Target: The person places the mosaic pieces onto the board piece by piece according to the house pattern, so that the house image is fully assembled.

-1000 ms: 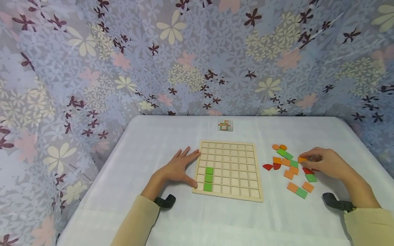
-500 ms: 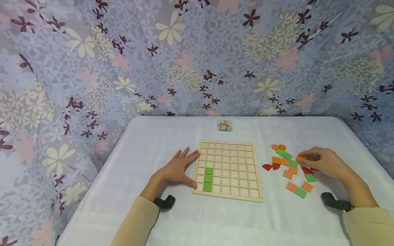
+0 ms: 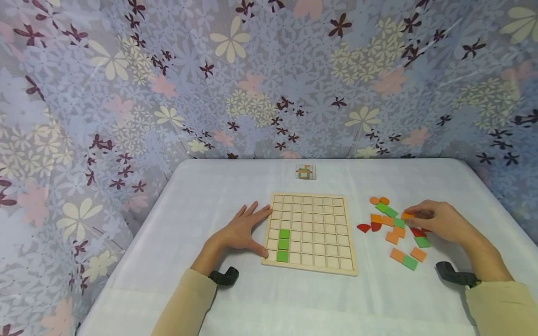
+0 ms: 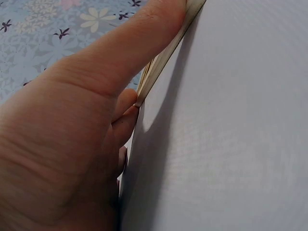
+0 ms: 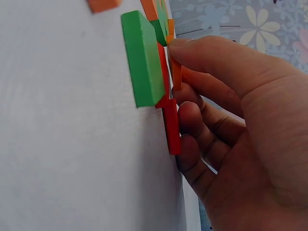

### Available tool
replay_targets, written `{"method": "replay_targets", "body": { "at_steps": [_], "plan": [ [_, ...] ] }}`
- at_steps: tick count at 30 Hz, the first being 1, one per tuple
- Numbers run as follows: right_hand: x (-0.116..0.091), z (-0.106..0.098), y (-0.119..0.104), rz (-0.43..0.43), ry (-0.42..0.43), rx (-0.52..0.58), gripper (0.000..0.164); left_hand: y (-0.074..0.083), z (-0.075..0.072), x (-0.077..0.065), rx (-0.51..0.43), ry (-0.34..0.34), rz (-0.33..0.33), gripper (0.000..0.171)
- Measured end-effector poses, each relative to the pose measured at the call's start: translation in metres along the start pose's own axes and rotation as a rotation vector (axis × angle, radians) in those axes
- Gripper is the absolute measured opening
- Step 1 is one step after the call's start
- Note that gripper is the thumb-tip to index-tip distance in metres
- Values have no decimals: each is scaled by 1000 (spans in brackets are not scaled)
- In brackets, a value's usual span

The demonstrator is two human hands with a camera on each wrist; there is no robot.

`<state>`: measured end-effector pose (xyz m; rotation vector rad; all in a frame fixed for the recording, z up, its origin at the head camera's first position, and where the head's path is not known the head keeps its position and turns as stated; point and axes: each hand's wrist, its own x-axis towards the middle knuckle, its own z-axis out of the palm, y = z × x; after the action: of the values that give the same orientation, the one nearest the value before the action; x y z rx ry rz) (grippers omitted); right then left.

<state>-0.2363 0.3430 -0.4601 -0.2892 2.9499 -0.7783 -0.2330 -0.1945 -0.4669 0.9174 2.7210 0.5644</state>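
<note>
With fingers spread, my left hand [image 3: 239,231] rests at the left edge of a wooden grid board [image 3: 352,252]. Its thumb touches the near left corner, and the index fingertip lies at the left rim farther up. Three green square tiles [image 3: 283,244] fill cells in one column of the board. On the right, my right hand [image 3: 439,219] pinches an orange tile [image 5: 176,72] between thumb and fingers, among the loose tiles. Below those fingers in the right wrist view are a red piece [image 5: 172,127] and a thick-looking green tile [image 5: 142,60].
Several loose orange, green and red pieces lie right of the board, including red quarter-round pieces [image 3: 364,228] and orange discs [image 3: 374,200]. A small pattern card [image 3: 306,172] lies behind the board. A flowered curtain [image 3: 252,79] hangs behind the white-covered table [image 3: 294,303].
My right hand has shifted slightly left with the orange tile, closer to a green tile. My left hand and the board have stayed in place.
</note>
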Motion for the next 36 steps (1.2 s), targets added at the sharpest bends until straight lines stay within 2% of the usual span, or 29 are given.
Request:
{"method": "replay_targets", "body": {
  "at_steps": [12,30,36],
  "plan": [
    [2,-4,-2,-3,0,-18,49,-1,3,1,1,12,0,126],
    [0,-5,-7,-1,-14,-2,49,-2,5,2,8,13,-5,125],
    [0,-2,-13,2,-18,14,46,0,4,-2,-1,18,-14,125]
  ]
}}
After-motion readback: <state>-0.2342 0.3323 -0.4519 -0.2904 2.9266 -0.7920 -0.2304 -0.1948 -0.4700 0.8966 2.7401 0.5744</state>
